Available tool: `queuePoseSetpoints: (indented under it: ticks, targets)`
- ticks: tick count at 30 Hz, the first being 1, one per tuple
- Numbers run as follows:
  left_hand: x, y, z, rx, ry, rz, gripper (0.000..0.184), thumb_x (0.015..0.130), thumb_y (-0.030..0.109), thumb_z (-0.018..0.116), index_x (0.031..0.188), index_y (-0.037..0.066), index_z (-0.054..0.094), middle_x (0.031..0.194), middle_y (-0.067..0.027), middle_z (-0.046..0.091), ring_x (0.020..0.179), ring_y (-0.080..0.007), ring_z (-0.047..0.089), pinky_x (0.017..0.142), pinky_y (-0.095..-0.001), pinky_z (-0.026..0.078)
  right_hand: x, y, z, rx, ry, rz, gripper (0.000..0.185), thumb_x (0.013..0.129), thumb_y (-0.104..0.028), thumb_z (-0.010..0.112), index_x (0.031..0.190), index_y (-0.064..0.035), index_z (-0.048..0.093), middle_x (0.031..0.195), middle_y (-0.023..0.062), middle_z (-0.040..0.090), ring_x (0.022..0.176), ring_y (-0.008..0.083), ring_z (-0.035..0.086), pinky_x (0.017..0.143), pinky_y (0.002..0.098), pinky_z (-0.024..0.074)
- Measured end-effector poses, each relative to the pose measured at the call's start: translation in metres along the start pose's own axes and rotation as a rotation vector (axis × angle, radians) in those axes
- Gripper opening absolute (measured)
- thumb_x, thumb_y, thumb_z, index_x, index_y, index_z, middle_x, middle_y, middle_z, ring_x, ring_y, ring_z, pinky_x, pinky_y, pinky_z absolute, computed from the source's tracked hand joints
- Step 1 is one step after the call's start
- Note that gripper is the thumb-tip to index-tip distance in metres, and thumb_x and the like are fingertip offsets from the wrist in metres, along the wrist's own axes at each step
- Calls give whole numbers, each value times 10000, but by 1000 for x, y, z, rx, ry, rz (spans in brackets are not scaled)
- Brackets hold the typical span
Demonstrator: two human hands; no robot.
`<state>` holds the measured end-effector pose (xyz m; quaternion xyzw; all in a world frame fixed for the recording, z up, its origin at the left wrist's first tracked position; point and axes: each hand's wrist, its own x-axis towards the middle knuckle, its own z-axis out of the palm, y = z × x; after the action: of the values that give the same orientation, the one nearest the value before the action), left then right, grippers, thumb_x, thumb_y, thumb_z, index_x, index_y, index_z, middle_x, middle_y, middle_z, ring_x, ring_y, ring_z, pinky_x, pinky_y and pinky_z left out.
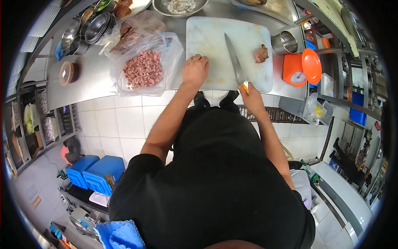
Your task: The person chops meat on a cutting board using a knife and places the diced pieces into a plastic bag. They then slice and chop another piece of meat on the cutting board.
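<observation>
My right hand [252, 98] is closed around the yellow handle of a long kitchen knife [234, 58]. Its blade points away from me over a white cutting board [217, 35]. On the board's right part, to the right of the blade, lies a small chunk of meat [261, 54]. My left hand [196, 69] rests palm down at the board's left edge with curled fingers; their undersides are hidden. To its left, a clear plastic bag [174, 47] lies opened out around a heap of diced meat [143, 69]. Behind that heap sits more bagged meat [132, 36].
Metal bowls [99, 27] and a lidded brown tub [68, 74] stand at left. A wide steel bowl [180, 6] is behind the board. At right are a steel pot [285, 42] and an orange scale [293, 69]. Far right, another person [350, 164] appears.
</observation>
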<state>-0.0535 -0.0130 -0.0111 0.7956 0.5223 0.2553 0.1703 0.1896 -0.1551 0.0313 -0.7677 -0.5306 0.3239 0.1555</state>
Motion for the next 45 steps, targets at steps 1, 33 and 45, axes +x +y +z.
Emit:
queuePoseSetpoints:
  ticks: [1,33,45]
  targets:
    - [0,-4,3,-3,-1,-7,158,907,211,791,1018,104,759,1043,-117,727,983,-368,709,853,-476,576,-1,1,-1,-10,23,-32,490,1074,-416,644,1091,70,581,962,365,720,960,570,688,829,602,547]
    - [-25,-30,-28,-87,115,-189,190,912,204,834,1066,95,810,1005,-86,745,883,-294,735,785,-420,587,-17,-7,16,432,-636,147,450,1081,-506,644,1038,-59,631,760,-32,552,605,79,521,551,286,471]
    - [-22,-13,-77,-172,217,-214,114,918,153,820,1012,90,806,961,-88,751,763,-271,713,728,-394,579,-22,-25,-12,239,-536,-83,505,1055,-502,686,1029,-2,622,761,52,592,653,142,569,595,356,479]
